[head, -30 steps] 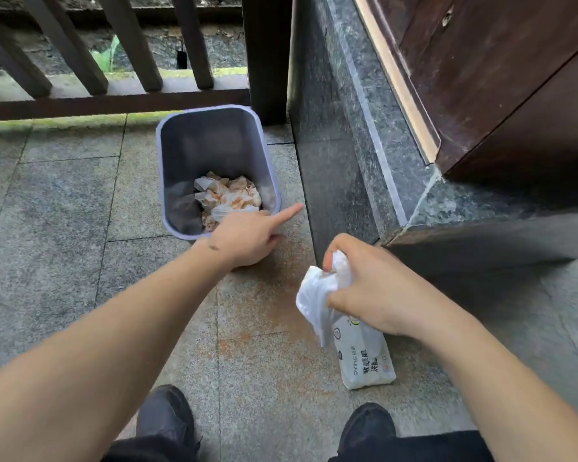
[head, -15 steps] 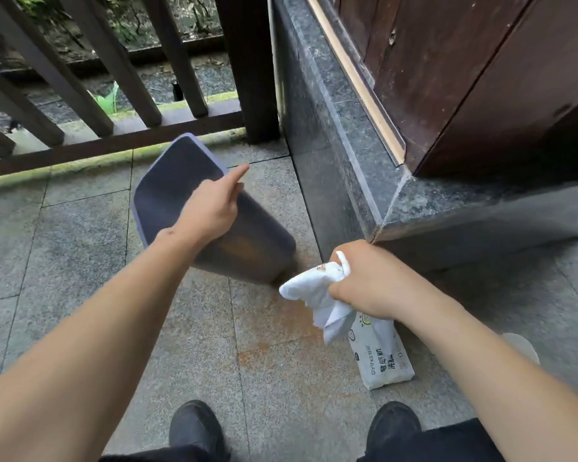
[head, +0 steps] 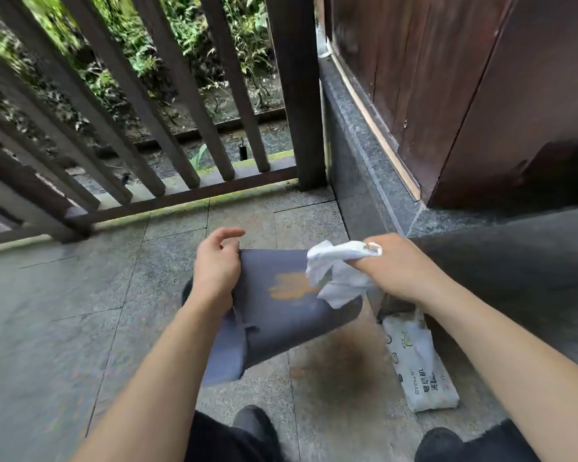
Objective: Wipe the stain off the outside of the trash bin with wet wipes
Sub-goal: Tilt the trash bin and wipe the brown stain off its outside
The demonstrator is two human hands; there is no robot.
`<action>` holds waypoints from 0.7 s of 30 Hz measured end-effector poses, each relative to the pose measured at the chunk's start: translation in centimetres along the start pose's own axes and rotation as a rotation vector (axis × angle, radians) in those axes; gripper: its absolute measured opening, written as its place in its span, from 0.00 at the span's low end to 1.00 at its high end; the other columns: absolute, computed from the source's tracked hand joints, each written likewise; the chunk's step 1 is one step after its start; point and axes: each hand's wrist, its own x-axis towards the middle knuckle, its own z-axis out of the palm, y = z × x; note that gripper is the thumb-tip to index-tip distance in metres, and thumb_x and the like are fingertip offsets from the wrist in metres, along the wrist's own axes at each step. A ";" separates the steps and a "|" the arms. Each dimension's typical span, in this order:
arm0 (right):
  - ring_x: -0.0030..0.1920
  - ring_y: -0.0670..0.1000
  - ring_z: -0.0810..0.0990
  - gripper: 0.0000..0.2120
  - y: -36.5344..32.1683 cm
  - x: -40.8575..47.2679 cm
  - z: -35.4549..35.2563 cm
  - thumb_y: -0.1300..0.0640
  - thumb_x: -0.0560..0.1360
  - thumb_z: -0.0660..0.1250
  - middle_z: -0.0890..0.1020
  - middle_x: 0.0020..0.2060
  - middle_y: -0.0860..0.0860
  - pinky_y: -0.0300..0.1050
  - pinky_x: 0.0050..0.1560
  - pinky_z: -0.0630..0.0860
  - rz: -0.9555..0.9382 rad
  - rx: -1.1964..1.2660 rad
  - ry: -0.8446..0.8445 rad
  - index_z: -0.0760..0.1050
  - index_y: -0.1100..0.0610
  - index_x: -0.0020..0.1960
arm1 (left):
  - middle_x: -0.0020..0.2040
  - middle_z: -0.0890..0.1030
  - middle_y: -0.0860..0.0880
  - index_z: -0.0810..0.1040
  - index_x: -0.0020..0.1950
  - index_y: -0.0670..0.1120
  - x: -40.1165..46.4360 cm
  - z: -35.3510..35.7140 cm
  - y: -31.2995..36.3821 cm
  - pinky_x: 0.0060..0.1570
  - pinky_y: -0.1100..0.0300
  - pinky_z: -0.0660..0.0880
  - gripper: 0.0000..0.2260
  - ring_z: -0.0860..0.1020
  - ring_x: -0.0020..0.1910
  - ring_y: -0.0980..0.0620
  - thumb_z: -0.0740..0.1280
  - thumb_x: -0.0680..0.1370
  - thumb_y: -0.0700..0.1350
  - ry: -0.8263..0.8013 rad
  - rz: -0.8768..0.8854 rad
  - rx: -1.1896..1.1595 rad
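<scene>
The grey-blue trash bin point(head: 274, 325) is tipped over and lifted off the stone floor, one outer side facing up. An orange-brown stain point(head: 289, 287) marks that side. My left hand point(head: 216, 268) grips the bin along its left edge, index finger raised. My right hand point(head: 394, 268) holds a crumpled white wet wipe point(head: 336, 278) against the bin's upper right part, just right of the stain. The bin's inside is hidden from view.
A white pack of wet wipes point(head: 421, 371) lies on the floor at the right, by my right shoe point(head: 439, 443). A dark wooden railing point(head: 181, 128) closes the far side. A granite step point(head: 364, 161) and wooden door point(head: 464, 95) rise at the right.
The bin went from upright on the floor to tipped and lifted toward me, stained side up. My right hand carried the wipe from above the pack up onto the bin.
</scene>
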 end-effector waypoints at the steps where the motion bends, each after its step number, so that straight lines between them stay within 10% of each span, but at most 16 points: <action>1: 0.32 0.52 0.69 0.17 -0.8 -0.6 0.0 0.58 0.76 0.66 0.72 0.27 0.49 0.43 0.28 0.60 -0.016 0.038 0.087 0.67 0.54 0.30 | 0.32 0.72 0.51 0.84 0.51 0.54 -1.1 -1.0 0.2 0.23 0.63 0.62 0.11 0.65 0.22 0.58 0.63 0.82 0.42 0.034 -0.016 -0.035; 4: 0.37 0.53 0.75 0.05 -2.6 -2.7 -0.4 0.62 0.73 0.61 0.76 0.34 0.52 0.45 0.36 0.70 -0.035 0.298 0.291 0.70 0.57 0.39 | 0.35 0.74 0.49 0.84 0.52 0.56 -4.4 -3.6 0.8 0.29 0.60 0.66 0.10 0.69 0.26 0.52 0.65 0.80 0.43 0.104 -0.022 -0.173; 8: 0.56 0.63 0.83 0.19 -4.4 -5.7 -1.6 0.67 0.75 0.53 0.82 0.56 0.61 0.66 0.56 0.81 0.031 0.739 0.316 0.74 0.57 0.61 | 0.34 0.74 0.49 0.82 0.51 0.57 -6.8 -5.7 2.5 0.33 0.56 0.66 0.12 0.69 0.30 0.49 0.63 0.78 0.41 0.147 0.043 -0.241; 21: 0.41 0.48 0.88 0.14 0.2 -15.5 -2.4 0.69 0.81 0.57 0.88 0.44 0.52 0.42 0.36 0.83 0.056 1.222 0.423 0.80 0.59 0.55 | 0.34 0.68 0.51 0.82 0.50 0.57 -8.8 -9.8 5.0 0.30 0.58 0.64 0.16 0.66 0.27 0.54 0.63 0.75 0.36 0.117 0.093 -0.574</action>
